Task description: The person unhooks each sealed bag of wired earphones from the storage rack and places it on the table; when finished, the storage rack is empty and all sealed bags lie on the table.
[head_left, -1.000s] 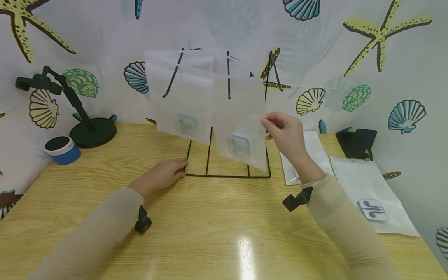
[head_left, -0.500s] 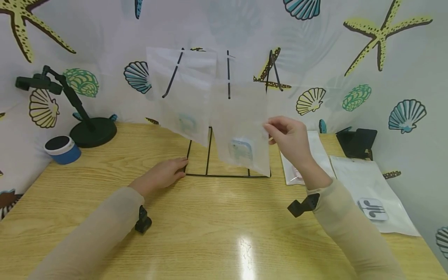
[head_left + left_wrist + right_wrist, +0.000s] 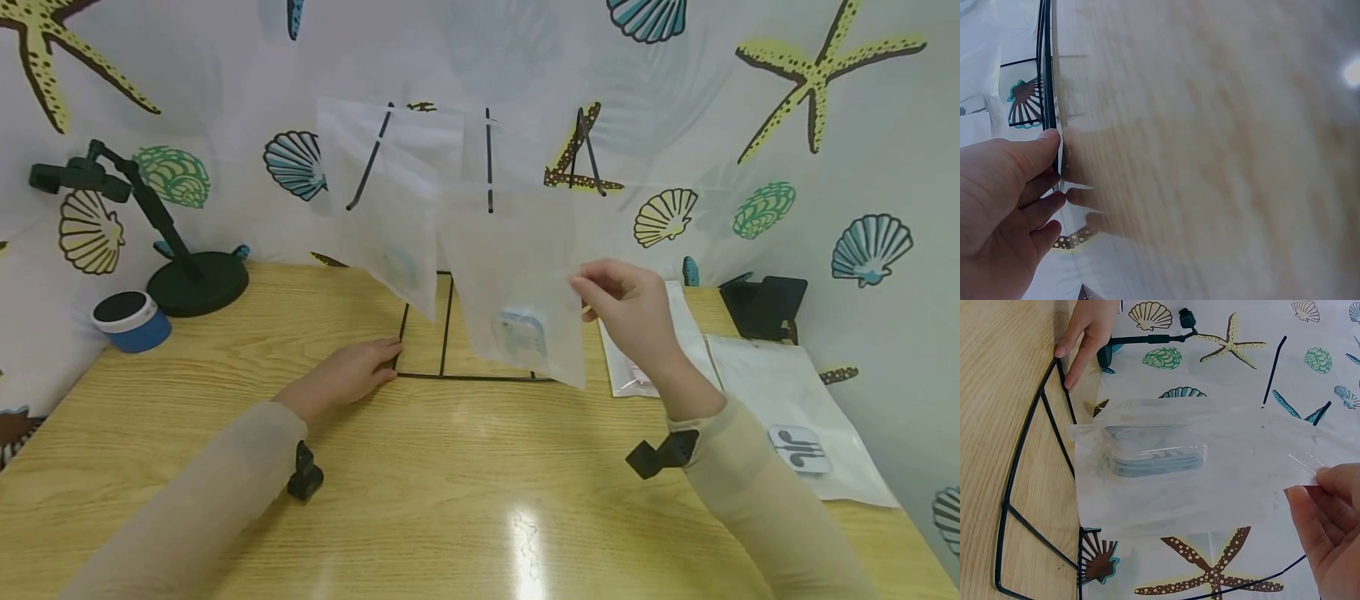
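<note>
In the head view a black wire rack (image 3: 445, 333) stands on the table. My left hand (image 3: 341, 379) grips its front left base corner, thumb and fingers on either side of the wire (image 3: 1047, 75). Between thumb and fingertips, my right hand (image 3: 630, 312) pinches the right edge of a translucent bag (image 3: 517, 267) with a pale blue item (image 3: 521, 333) inside; the same bag (image 3: 1241, 462) spans the right wrist view. Its upper part is near the middle prong (image 3: 490, 158); whether it hangs there I cannot tell. A second bag (image 3: 382, 192) hangs at the left prong (image 3: 367, 167).
On the right lie two white packages, one (image 3: 686, 325) behind the other (image 3: 795, 383), with a black stand (image 3: 763, 307) farther back. At the left back are a black lamp-like stand (image 3: 198, 283) and a blue jar (image 3: 135, 323). A shell-patterned cloth hangs behind.
My right hand has moved slightly down and to the right, and the pinched bag has come lower with it. The left bag's lower part has shifted left. My left hand stays at the rack corner.
</note>
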Action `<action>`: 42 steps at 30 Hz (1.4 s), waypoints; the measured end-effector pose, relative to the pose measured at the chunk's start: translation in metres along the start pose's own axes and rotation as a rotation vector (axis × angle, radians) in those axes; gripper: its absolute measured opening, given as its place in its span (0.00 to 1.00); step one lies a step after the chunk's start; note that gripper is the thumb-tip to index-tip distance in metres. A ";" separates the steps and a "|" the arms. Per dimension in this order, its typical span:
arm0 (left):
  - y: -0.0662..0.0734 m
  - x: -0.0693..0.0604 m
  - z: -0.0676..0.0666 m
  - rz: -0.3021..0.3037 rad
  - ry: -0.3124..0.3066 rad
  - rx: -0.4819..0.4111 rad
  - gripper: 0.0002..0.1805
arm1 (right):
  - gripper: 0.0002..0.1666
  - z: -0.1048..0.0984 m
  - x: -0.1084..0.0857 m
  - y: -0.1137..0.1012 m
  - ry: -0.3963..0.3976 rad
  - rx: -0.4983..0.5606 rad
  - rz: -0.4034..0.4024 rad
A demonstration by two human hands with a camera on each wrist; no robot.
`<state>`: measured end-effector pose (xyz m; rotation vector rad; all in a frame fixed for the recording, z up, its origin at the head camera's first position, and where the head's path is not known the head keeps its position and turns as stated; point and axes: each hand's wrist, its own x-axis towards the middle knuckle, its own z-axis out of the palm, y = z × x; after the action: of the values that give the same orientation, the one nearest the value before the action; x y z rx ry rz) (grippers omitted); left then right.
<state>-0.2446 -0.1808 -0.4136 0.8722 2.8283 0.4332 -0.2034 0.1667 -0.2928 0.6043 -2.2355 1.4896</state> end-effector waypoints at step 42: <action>0.002 -0.001 -0.002 0.006 0.000 -0.002 0.27 | 0.04 -0.013 -0.024 -0.015 -0.032 -0.009 -0.039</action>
<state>-0.2428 -0.1802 -0.4107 0.8806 2.8252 0.4369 -0.1739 0.1771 -0.2890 0.6698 -2.2404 1.4602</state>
